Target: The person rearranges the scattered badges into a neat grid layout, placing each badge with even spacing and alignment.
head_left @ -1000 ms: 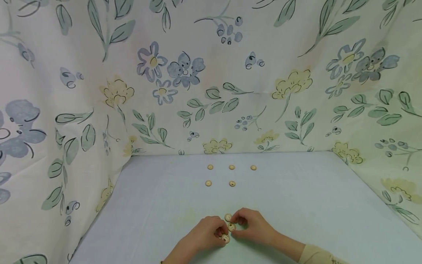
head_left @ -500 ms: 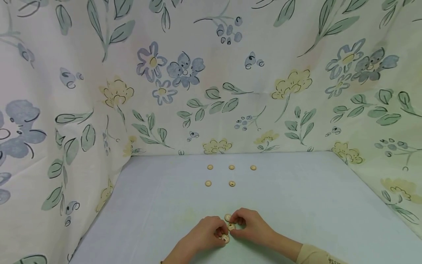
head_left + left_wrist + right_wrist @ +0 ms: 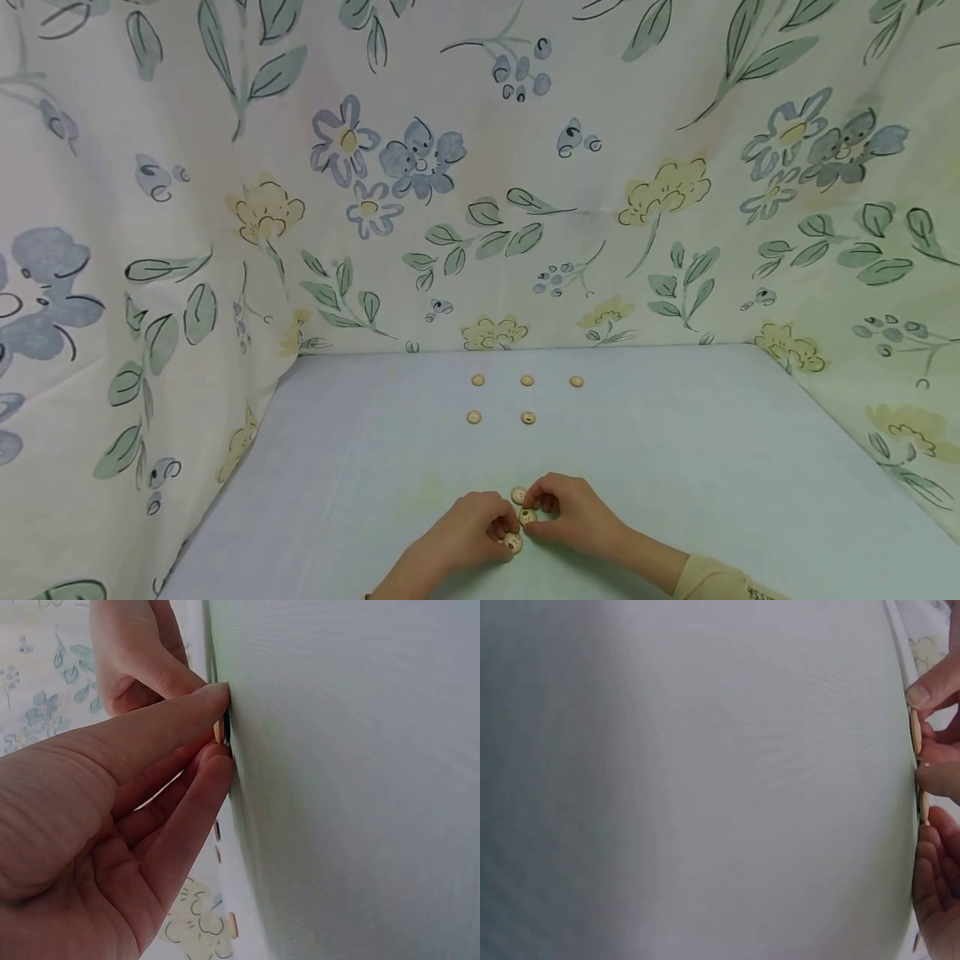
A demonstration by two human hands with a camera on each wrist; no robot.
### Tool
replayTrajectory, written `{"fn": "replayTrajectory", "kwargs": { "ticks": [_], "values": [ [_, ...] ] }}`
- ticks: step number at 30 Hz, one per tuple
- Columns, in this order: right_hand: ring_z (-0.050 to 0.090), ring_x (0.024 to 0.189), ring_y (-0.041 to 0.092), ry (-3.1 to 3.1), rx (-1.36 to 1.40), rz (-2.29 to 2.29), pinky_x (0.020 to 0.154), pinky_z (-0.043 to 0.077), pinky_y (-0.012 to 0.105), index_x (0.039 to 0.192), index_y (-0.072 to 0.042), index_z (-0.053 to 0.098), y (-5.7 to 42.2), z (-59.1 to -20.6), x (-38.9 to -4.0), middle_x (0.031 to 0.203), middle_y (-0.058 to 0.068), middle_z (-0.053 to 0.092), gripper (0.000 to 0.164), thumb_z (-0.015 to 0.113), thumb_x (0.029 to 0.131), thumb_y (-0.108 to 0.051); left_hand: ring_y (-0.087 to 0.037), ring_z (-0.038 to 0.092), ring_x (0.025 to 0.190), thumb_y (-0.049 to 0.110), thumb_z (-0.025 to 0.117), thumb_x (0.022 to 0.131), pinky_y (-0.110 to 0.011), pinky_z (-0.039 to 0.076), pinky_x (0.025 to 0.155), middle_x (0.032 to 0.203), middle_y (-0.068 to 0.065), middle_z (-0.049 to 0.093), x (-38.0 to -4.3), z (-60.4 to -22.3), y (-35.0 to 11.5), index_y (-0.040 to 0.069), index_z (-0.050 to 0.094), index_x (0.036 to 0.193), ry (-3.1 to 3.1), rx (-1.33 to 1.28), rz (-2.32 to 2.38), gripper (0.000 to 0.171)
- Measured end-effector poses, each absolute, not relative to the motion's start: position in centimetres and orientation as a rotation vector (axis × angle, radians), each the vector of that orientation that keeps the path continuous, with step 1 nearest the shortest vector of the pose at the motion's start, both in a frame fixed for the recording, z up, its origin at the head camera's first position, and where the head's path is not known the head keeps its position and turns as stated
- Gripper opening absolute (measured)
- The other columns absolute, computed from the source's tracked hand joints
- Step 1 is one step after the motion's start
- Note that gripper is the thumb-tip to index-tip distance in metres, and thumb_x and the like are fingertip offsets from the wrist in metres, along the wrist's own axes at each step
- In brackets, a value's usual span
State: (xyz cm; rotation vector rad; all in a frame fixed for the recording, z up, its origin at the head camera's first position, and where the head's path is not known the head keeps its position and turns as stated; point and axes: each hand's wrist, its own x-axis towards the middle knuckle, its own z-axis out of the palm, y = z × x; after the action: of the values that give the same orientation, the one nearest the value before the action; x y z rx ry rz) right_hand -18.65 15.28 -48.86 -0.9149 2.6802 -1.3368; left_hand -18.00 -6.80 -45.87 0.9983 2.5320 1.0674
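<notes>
Low over the table, my left hand (image 3: 476, 527) pinches a round wooden button (image 3: 513, 543) between thumb and fingertips. Beside it my right hand (image 3: 576, 510) holds a second button (image 3: 527, 517) the same way, slightly farther from me. A third button (image 3: 519, 495) lies just beyond that one, close to the right fingertips. Dark marks show on the two held buttons. From the left wrist, only the thin edge of a button (image 3: 220, 730) shows between my fingers. The right wrist view catches two buttons edge-on, the upper button (image 3: 916, 731) in the left hand.
Farther back on the pale tabletop (image 3: 360, 467) lie more buttons in two rows. The back row includes a middle button (image 3: 527, 380); the front row has a button (image 3: 474, 417) on its left. A floral curtain (image 3: 480, 275) hangs behind and along both sides.
Both hands stay nearly still with their buttons. The right hand and sleeve have shifted very slightly left since the first frame. The buttons farther back have not moved.
</notes>
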Motion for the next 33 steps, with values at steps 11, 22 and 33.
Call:
{"fn": "replayTrajectory", "kwargs": {
  "ticks": [11,22,33],
  "values": [
    [0.055,0.073,0.005,2.698,-0.944,-1.321,0.064,0.048,0.02,0.093,-0.018,0.067,15.5,-48.8,-18.9,0.085,-0.01,0.064,0.019,0.081,0.08,-0.02,0.002,0.05,0.067,0.004,0.079,0.073,-0.015,0.044,0.064,0.073,0.014,0.055,-18.1,-45.9,-6.7,0.012,0.069,0.083,2.52,0.975,1.06,0.016],
    [0.056,0.071,0.005,2.736,-0.883,-1.307,0.063,0.048,0.021,0.089,-0.019,0.068,16.2,-48.8,-19.6,0.081,-0.012,0.062,0.017,0.081,0.079,-0.017,0.002,0.05,0.066,0.005,0.079,0.073,-0.015,0.043,0.064,0.073,0.013,0.055,-18.1,-45.9,-6.9,0.013,0.069,0.081,2.522,0.982,1.06,0.015],
    [0.055,0.071,0.008,2.809,-0.72,-1.282,0.064,0.047,0.023,0.089,-0.017,0.068,18.2,-48.5,-21.6,0.079,-0.009,0.063,0.016,0.081,0.079,-0.02,0.002,0.049,0.066,0.005,0.08,0.075,-0.015,0.044,0.064,0.072,0.012,0.055,-18.0,-46.0,-6.8,0.012,0.069,0.082,2.499,0.99,1.094,0.016]
  ]
}}
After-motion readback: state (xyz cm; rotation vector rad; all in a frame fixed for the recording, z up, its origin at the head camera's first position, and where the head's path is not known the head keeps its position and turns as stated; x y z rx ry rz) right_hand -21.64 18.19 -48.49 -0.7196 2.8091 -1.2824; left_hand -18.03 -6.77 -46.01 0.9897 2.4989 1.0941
